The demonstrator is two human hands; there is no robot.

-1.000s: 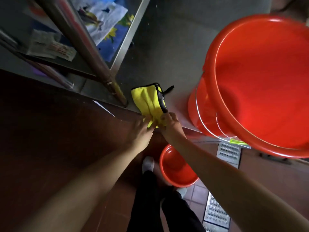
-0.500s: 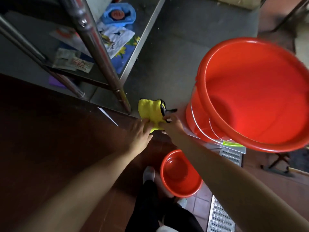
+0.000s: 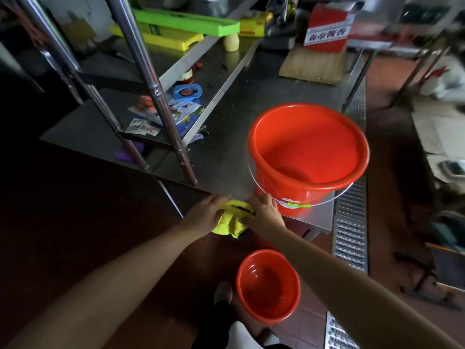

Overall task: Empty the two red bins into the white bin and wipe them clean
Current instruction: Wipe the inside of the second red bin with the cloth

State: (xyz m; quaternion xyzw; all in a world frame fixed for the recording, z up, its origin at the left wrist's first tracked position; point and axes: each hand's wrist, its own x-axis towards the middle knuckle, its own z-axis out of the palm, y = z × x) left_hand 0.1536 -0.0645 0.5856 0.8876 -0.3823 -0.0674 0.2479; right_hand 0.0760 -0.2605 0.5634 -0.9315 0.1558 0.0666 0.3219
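Large bin on table, frame centre-right; cloth at table edge left-below; small bin on floor, bottom centre.

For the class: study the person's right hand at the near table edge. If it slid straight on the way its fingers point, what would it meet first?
The right hand, holding the yellow cloth, points up and away across the steel table. Bare tabletop lies directly ahead; the large red bucket sits just to its right, so it probably brushes that bucket's lower wall first, though depth is unclear.

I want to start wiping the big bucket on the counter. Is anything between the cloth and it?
Nothing visible. Both hands hold the yellow cloth at the counter edge, beside the large red bucket.
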